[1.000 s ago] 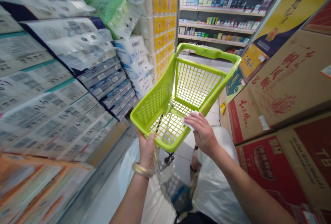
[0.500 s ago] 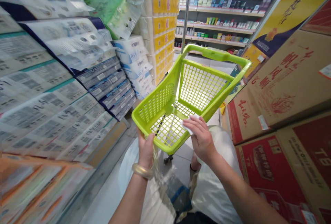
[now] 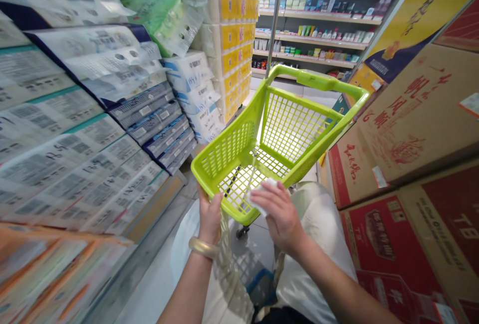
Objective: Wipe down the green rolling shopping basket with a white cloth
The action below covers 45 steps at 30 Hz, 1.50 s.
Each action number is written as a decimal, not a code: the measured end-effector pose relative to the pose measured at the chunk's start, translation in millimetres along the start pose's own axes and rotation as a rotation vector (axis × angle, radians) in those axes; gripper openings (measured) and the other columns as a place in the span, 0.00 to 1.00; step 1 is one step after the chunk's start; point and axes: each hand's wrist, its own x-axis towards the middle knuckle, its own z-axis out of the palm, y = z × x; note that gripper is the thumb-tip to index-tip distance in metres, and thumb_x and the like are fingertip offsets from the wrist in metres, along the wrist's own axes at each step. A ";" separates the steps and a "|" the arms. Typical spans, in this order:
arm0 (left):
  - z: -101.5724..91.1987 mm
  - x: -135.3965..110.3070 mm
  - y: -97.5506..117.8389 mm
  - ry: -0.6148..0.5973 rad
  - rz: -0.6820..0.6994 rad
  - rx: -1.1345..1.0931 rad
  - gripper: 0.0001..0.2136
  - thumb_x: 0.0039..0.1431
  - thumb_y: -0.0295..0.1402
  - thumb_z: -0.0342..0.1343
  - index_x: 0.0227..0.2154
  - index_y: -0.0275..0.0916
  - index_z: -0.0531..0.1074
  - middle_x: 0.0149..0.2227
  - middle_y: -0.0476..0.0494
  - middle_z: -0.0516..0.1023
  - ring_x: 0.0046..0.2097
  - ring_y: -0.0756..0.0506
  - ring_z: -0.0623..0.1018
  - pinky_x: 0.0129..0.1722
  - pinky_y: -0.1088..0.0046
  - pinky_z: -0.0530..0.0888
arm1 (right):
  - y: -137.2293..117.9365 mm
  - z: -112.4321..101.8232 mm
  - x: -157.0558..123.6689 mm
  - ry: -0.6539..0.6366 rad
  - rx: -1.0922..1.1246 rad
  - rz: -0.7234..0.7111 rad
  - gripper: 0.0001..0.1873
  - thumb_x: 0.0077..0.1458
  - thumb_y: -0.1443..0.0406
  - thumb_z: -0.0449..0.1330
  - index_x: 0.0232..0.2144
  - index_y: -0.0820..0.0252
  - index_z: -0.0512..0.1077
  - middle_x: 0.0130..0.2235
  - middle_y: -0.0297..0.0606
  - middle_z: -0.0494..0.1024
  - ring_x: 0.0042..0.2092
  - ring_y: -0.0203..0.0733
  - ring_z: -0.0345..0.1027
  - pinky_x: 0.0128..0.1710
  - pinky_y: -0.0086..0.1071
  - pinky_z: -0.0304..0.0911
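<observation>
A lime-green plastic shopping basket [image 3: 239, 132] with a raised handle and grid walls stands tilted on wheels in front of me; nothing lies inside it. My left hand [image 3: 210, 214] grips its near left corner, thumb on the rim and fingers outside. A gold bangle [image 3: 204, 247] circles that wrist. My right hand [image 3: 280, 214] presses a folded white tissue or cloth [image 3: 264, 209] against the basket's near right rim, its fingers bent over the cloth. Part of the cloth is hidden under the fingers.
Stacked tissue packs [image 3: 86, 139] rise close on the left, with yellow-and-white packs [image 3: 232, 45] behind. Cardboard cartons [image 3: 415, 109] line the right side. A metal pole [image 3: 275, 25] stands behind the basket, before shelves [image 3: 318, 15] of bottles and boxes. My knees flank the basket.
My right hand has slid left and toward me along the basket's rim with the white cloth. The basket's handle end has shifted slightly right. My left hand keeps its hold.
</observation>
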 end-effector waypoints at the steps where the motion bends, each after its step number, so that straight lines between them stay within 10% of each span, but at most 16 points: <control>1: 0.0 -0.3 0.3 -0.007 -0.007 -0.012 0.32 0.51 0.32 0.57 0.61 0.47 0.59 0.56 0.44 0.75 0.51 0.44 0.78 0.53 0.66 0.75 | -6.9 2.6 -2.5 -0.050 0.026 -0.070 0.21 0.62 0.74 0.48 0.50 0.54 0.73 0.51 0.33 0.81 0.62 0.36 0.65 0.71 0.38 0.43; 4: -1.1 -0.3 0.8 -0.023 -0.006 -0.019 0.32 0.51 0.33 0.57 0.61 0.47 0.58 0.57 0.43 0.74 0.51 0.44 0.78 0.53 0.66 0.75 | -11.5 4.2 -7.0 -0.115 0.070 -0.163 0.21 0.62 0.75 0.48 0.50 0.53 0.73 0.51 0.31 0.81 0.62 0.34 0.65 0.71 0.35 0.41; 11: -2.1 1.1 -1.0 0.002 0.013 -0.028 0.32 0.50 0.32 0.59 0.61 0.47 0.61 0.57 0.45 0.73 0.53 0.45 0.76 0.54 0.69 0.73 | 15.4 -6.5 2.2 0.096 -0.001 0.107 0.21 0.62 0.73 0.49 0.51 0.53 0.73 0.50 0.37 0.81 0.61 0.41 0.67 0.69 0.45 0.47; 16: -2.5 1.0 -1.0 -0.009 -0.022 -0.067 0.32 0.49 0.31 0.58 0.60 0.48 0.61 0.54 0.45 0.75 0.49 0.45 0.78 0.51 0.68 0.75 | -9.0 4.5 -6.3 -0.109 0.072 -0.160 0.21 0.61 0.74 0.48 0.50 0.54 0.73 0.50 0.33 0.81 0.62 0.36 0.66 0.70 0.38 0.44; 23: -1.5 1.2 0.6 0.002 -0.012 -0.049 0.34 0.49 0.31 0.58 0.61 0.49 0.59 0.58 0.44 0.73 0.53 0.44 0.77 0.52 0.68 0.74 | 6.1 -0.4 -1.3 0.057 0.007 0.036 0.21 0.62 0.73 0.48 0.51 0.54 0.73 0.51 0.36 0.81 0.62 0.39 0.65 0.69 0.41 0.46; 40: -2.5 0.9 -0.5 -0.015 -0.004 -0.038 0.32 0.49 0.31 0.58 0.60 0.47 0.61 0.56 0.44 0.75 0.51 0.44 0.78 0.51 0.68 0.75 | 0.6 -1.6 -2.7 -0.127 0.080 -0.170 0.21 0.62 0.74 0.47 0.50 0.53 0.73 0.51 0.32 0.81 0.62 0.35 0.65 0.70 0.38 0.43; 45: -2.5 1.1 -0.5 -0.013 0.004 -0.039 0.33 0.49 0.30 0.58 0.61 0.47 0.60 0.57 0.44 0.74 0.52 0.44 0.77 0.52 0.68 0.74 | 10.0 -4.2 1.0 0.017 0.020 0.003 0.21 0.62 0.73 0.48 0.51 0.53 0.73 0.50 0.35 0.81 0.61 0.38 0.66 0.70 0.42 0.46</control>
